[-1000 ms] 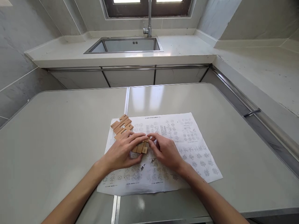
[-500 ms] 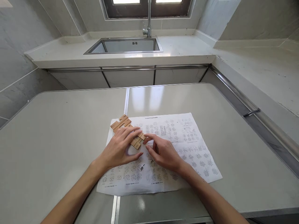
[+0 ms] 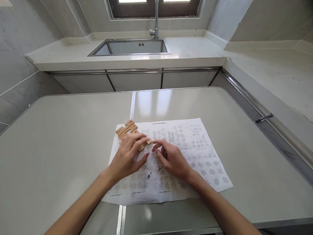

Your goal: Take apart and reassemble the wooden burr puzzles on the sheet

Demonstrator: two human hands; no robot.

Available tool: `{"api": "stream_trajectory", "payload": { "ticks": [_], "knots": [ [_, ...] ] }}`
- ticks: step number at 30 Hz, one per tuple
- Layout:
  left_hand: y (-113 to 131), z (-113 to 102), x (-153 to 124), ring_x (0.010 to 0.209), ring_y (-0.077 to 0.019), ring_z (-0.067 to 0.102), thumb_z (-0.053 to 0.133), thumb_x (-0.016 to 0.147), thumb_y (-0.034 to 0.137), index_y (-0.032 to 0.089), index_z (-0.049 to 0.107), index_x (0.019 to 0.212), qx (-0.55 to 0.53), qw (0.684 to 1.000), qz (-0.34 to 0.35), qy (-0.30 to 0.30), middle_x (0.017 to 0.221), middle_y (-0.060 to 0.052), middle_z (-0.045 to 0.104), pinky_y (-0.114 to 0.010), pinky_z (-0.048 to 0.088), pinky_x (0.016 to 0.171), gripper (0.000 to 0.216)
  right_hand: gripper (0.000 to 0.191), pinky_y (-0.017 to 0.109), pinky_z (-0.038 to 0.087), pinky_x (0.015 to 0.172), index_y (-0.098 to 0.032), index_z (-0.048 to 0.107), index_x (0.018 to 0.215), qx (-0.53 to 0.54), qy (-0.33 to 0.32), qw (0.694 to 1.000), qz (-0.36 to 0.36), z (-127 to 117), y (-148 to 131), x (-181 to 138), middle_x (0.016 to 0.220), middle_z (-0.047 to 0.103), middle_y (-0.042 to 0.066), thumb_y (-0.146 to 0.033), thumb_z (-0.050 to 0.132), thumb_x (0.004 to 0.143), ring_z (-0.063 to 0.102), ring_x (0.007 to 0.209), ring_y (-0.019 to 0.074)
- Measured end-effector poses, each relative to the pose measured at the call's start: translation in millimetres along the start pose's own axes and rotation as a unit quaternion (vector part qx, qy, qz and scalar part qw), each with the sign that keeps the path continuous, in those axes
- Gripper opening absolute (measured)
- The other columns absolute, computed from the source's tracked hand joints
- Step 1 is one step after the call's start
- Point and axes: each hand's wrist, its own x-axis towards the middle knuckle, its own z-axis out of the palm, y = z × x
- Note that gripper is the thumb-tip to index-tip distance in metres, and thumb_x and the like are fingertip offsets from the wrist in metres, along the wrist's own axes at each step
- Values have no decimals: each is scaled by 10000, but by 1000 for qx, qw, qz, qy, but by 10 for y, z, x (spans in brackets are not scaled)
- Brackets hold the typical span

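Observation:
Several notched wooden puzzle bars lie side by side on a printed instruction sheet on the table. My left hand rests on top of them with its fingers stretched out, pressing on the nearer bars; one bar end sticks out past the fingertips. My right hand lies on the sheet just right of that bar end, fingers loosely curled and apart, holding nothing. The bars under my left hand are mostly hidden.
The pale table has a seam down its middle. Beyond it runs a white counter with a steel sink and tap. A second counter runs along the right.
My left hand has pushed the nearer wooden bars up and left towards the other bars. My right hand has let go of them and drawn slightly back.

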Motion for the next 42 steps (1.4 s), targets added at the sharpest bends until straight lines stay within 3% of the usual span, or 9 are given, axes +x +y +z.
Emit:
{"api": "stream_trajectory", "payload": {
  "ticks": [3,6,9,12,25,42],
  "knots": [
    [93,35,-40,949,-231,683,665,980,178,195,573,1279,-30,998,48,-2,1073,-103,711,-369,571,824,314,246,273,493,653,-221,640,1223,7,11,1000,6,3,3,2,954,770,27,-173,530,1008,629,650,146],
    [169,82,-89,612,-139,576,640,982,172,197,583,1024,-46,994,91,-32,775,9,659,-269,442,555,75,193,268,481,658,-217,673,1131,8,8,1000,6,0,-2,4,870,751,14,-174,528,1012,634,666,150],
    [218,118,-117,485,-109,436,598,984,135,217,501,779,-32,992,111,-54,601,69,535,-279,327,482,241,182,265,475,660,-210,682,1088,0,6,1000,3,-4,-11,6,806,720,-1,-175,518,1016,625,653,146],
    [233,133,-122,473,-111,382,554,991,105,219,437,688,-28,989,125,-73,543,74,479,-292,302,487,344,193,263,462,652,-199,687,1082,-20,7,1000,-9,-1,-13,4,769,689,-8,-176,504,1025,610,640,144],
    [159,150,-180,471,-133,335,519,978,86,214,412,653,-47,985,124,-115,515,54,469,-328,240,484,365,204,270,388,601,-190,691,1057,-85,12,995,-56,44,-12,-9,769,735,9,-148,495,1025,628,601,145],
    [179,150,-157,463,-127,364,513,983,86,216,424,651,-49,987,115,-106,521,56,480,-328,267,499,367,215,282,305,550,-193,671,1030,-141,-17,987,-81,36,-14,-11,639,682,-15,-134,465,1035,593,515,139]
  ]
}}
